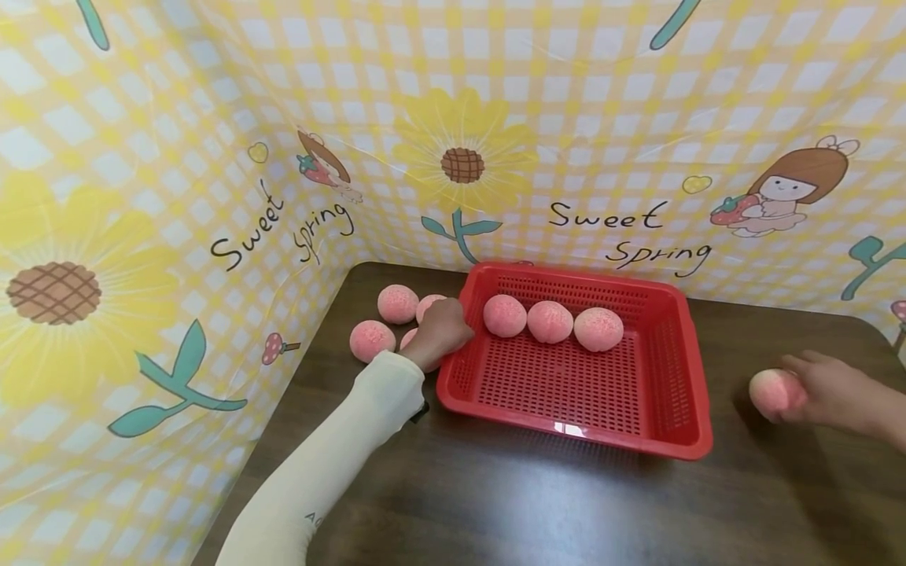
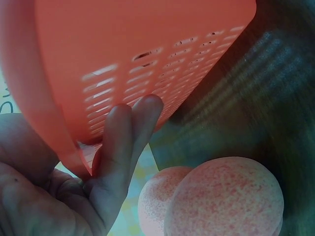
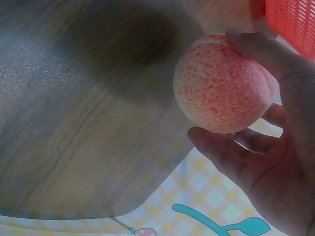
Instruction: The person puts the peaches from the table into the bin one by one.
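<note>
A red plastic basket with slotted walls stands on the table, three pink peaches in a row along its back. At its left rim my left hand grips the edge; in the left wrist view two fingers lie along the outer wall. To the right of the basket, my right hand holds another peach. The right wrist view shows this peach between the thumb and the fingers, pale with red speckles.
Several peaches lie on the dark wooden table left of the basket, some partly hidden by my left hand. A yellow checked cloth with flower prints rises behind the table and along its left side.
</note>
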Demonstrator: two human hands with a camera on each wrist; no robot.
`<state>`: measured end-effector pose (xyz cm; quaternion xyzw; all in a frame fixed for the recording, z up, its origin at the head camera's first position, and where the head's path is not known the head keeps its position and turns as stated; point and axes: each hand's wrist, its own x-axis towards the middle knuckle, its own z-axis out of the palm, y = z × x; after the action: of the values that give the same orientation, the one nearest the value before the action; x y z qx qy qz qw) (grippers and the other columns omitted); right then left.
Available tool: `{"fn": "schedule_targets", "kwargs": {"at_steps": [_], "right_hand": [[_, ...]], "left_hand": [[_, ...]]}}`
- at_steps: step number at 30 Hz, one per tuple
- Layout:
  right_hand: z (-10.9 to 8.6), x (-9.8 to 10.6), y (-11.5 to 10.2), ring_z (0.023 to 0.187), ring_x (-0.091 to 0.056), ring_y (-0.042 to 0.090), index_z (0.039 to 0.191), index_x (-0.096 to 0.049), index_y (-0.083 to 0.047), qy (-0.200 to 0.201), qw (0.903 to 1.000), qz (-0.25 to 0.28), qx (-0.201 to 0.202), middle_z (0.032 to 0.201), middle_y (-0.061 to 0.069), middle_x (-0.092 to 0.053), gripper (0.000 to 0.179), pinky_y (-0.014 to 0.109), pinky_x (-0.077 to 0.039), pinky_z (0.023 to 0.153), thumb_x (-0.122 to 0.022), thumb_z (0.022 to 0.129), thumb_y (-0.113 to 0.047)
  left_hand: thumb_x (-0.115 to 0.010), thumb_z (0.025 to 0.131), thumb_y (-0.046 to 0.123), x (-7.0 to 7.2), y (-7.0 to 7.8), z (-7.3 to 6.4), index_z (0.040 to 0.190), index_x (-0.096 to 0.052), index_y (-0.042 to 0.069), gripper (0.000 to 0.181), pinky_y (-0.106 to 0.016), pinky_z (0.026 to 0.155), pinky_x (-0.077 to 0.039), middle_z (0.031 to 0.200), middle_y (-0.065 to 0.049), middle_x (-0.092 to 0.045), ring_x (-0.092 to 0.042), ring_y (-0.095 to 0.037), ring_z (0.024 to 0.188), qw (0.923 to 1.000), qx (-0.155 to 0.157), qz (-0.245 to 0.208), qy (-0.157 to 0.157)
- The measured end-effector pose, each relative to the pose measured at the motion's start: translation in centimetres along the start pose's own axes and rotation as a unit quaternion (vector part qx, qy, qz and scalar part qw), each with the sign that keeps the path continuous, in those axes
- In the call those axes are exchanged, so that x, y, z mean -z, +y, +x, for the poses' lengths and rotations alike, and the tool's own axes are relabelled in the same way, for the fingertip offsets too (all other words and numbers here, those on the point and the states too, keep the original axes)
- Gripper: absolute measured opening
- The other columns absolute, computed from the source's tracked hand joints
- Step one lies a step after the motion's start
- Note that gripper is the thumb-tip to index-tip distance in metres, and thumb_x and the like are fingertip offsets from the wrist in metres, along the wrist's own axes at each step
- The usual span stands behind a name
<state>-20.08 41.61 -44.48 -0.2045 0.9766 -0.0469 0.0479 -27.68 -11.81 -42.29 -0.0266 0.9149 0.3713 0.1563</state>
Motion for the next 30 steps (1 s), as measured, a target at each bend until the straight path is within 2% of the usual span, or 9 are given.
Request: {"fn": "schedule_targets", "kwargs": {"at_steps": [8, 12, 18, 22, 27, 30], "right_hand": [[0.2, 0.7, -0.1, 0.09, -0.063, 0.059, 0.114, -0.056, 0.024, 0.012, 0.9999, -0.005, 0.0, 0.102, 0.044, -0.06, 0.081, 0.064, -0.055, 0.075, -0.093, 0.061, -0.026], [0.5, 1.3, -0.1, 0.089, -0.063, 0.059, 0.115, -0.055, 0.023, 0.014, 0.9999, -0.008, -0.003, 0.102, 0.044, -0.059, 0.08, 0.065, -0.054, 0.075, -0.092, 0.063, -0.026], [1.1, 2.2, -0.4, 0.087, -0.064, 0.056, 0.114, -0.057, 0.021, 0.028, 0.9995, -0.008, -0.012, 0.101, 0.042, -0.06, 0.079, 0.063, -0.055, 0.072, -0.092, 0.063, -0.029], [1.5, 2.8, -0.5, 0.085, -0.065, 0.051, 0.11, -0.059, 0.016, 0.044, 0.9988, -0.008, -0.021, 0.097, 0.036, -0.061, 0.074, 0.06, -0.055, 0.069, -0.092, 0.062, -0.03], [1.9, 3.5, -0.7, 0.081, -0.065, 0.045, 0.105, -0.06, 0.012, 0.069, 0.9974, -0.008, -0.018, 0.093, 0.031, -0.063, 0.067, 0.056, -0.054, 0.067, -0.092, 0.062, -0.028], [2.1, 3.7, -0.8, 0.078, -0.066, 0.039, 0.104, -0.061, 0.009, 0.086, 0.9962, -0.008, -0.01, 0.092, 0.027, -0.065, 0.065, 0.049, -0.053, 0.065, -0.093, 0.061, -0.027]], "left_hand": [[-0.061, 0.084, -0.003, -0.1, -0.1, -0.1, 0.094, -0.065, 0.001, 0.012, -0.03, 0.063, -0.058, 0.084, -0.014, -0.068, -0.069, -0.023, 0.07, 1.0, -0.002, -0.008, -0.002], [-0.061, 0.085, -0.003, -0.1, -0.2, -0.1, 0.102, -0.067, -0.001, 0.018, -0.032, 0.066, -0.06, 0.086, -0.014, -0.07, -0.071, -0.024, 0.071, 0.9998, 0.003, -0.021, -0.008], [-0.061, 0.086, -0.002, -0.1, -0.2, -0.1, 0.107, -0.067, -0.002, 0.022, -0.033, 0.068, -0.061, 0.09, -0.015, -0.071, -0.071, -0.024, 0.073, 0.9998, 0.002, -0.019, -0.01], [-0.06, 0.086, -0.002, 0.0, -0.2, -0.2, 0.111, -0.066, -0.002, 0.025, -0.033, 0.07, -0.062, 0.092, -0.016, -0.072, -0.072, -0.024, 0.074, 0.9992, 0.009, -0.035, -0.016], [-0.061, 0.085, -0.003, 0.0, -0.1, -0.1, 0.105, -0.066, -0.002, 0.021, -0.033, 0.067, -0.061, 0.089, -0.015, -0.071, -0.071, -0.024, 0.072, 0.9995, 0.002, -0.03, -0.008], [-0.061, 0.084, -0.003, -0.1, -0.1, 0.1, 0.103, -0.066, -0.001, 0.02, -0.032, 0.066, -0.06, 0.088, -0.015, -0.07, -0.071, -0.024, 0.071, 0.9996, 0.002, -0.026, -0.006]]}}
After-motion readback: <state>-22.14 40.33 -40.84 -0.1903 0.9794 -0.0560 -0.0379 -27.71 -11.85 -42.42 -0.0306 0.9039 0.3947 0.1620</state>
